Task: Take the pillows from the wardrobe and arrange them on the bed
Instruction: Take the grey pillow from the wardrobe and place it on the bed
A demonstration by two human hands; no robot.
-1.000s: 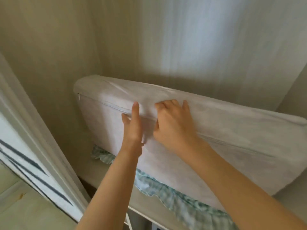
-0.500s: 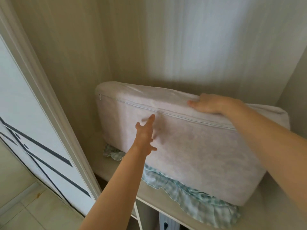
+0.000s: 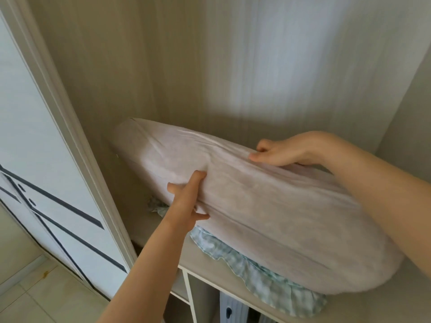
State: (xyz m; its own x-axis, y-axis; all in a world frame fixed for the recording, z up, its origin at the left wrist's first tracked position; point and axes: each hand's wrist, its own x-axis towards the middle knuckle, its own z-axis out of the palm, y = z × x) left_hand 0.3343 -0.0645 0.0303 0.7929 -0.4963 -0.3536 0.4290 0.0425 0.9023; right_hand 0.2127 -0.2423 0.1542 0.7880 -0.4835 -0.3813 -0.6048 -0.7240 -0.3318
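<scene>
A large pale grey-white pillow [image 3: 268,213] lies tipped toward me on the wardrobe shelf [image 3: 205,266]. My left hand [image 3: 186,203] grips its near lower edge, thumb on the front face and fingers tucked under. My right hand [image 3: 277,152] clutches its upper back edge, with the forearm crossing over the pillow's right part. Under it lies a second pillow with a green-and-white checked ruffled cover [image 3: 261,273], mostly hidden.
The wardrobe's beige back wall [image 3: 210,66] and side walls close in the compartment. A white sliding door with dark lines [image 3: 46,183] stands at the left. Below the shelf, a divider [image 3: 190,297] and hanging clothes [image 3: 229,311] show. Tiled floor lies at the bottom left.
The pillow has tipped from standing on edge toward me, its top rolled forward. My left hand went from touching its front face to gripping its lower edge; my right hand now clutches the top.
</scene>
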